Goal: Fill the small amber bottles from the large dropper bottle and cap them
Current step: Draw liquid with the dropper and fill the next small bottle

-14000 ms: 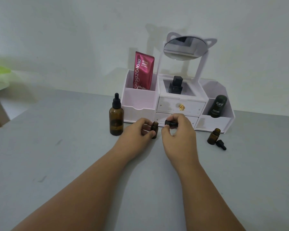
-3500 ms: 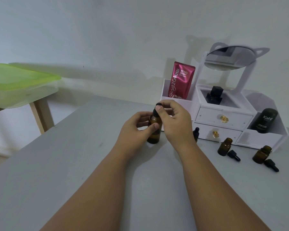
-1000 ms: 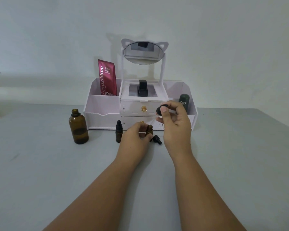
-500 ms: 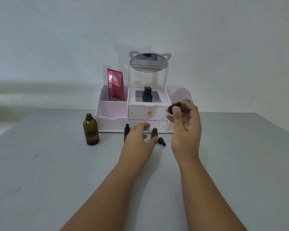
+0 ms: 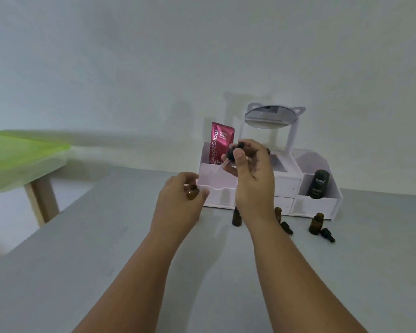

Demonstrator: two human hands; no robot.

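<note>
In front of the organizer [image 5: 317, 205], the dropper [image 5: 233, 152] is held pinched in the right hand [image 5: 255, 179]. What looks like the large bottle [image 5: 192, 193] is gripped by the left hand [image 5: 178, 203]. One small bottle [image 5: 236, 219] looks capped. Two open bottles [image 5: 278, 212] [image 5: 315, 224] are left, caps [image 5: 286, 228] [image 5: 328, 235] beside them.

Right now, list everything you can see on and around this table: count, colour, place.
Table: one, grey, under everything.
Organizer: one, white, far side of the table.
Mirror: one, round, white eared frame, atop the organizer.
Sachet: one, red, organizer's left compartment.
Tube: one, dark, organizer's right compartment.
Small bottles: three, amber, on the table before the organizer.
Loose caps: two, black, lying by the two right-hand bottles.
Held bottle: one, amber, mostly hidden.
Dropper: one, black bulb, clear pipette.
Side table: one, green top, far left.
Left hand: grips the held bottle.
Right hand: pinches the dropper.
</note>
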